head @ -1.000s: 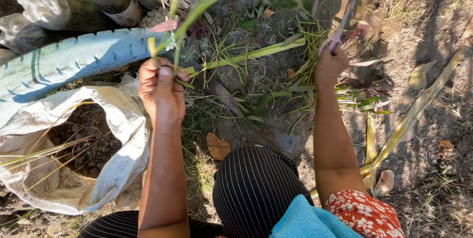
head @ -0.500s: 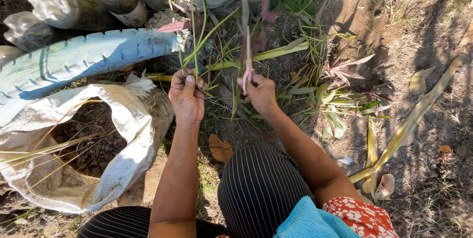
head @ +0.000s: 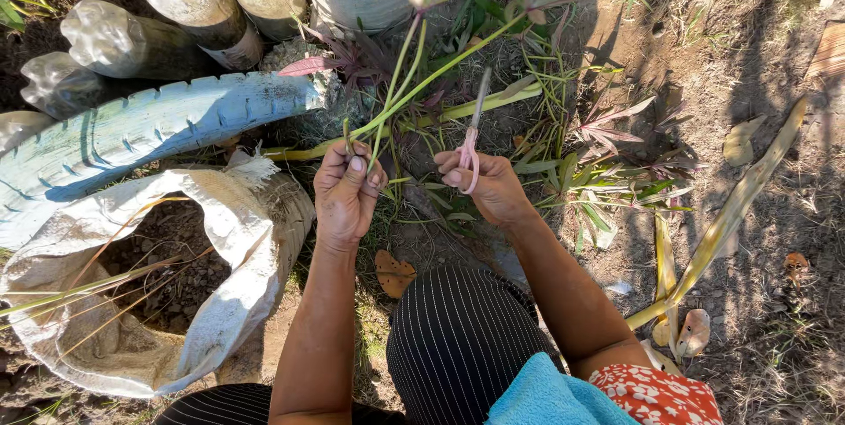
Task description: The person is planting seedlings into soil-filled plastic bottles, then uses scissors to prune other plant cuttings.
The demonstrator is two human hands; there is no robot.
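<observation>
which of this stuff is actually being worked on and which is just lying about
In use:
- green stems, gripped by the left hand
- pink-handled scissors, held in the right hand

Lying about:
- white sack with soil inside
- pale painted tyre
- upturned plastic bottles
- cut leaves on the ground
- dry brown leaf

Both my bare forearms reach forward and down from my body, angled inward so my hands sit close together but apart. My left hand (head: 348,192) is closed in a fist, back of the hand up, fingers (head: 359,172) curled tight with the thumb pressed across them. My right hand (head: 488,186) lies just beside it, wrist bent slightly inward, fingers hooked and the knuckles turned toward the left hand. My knees show below my elbows.
</observation>
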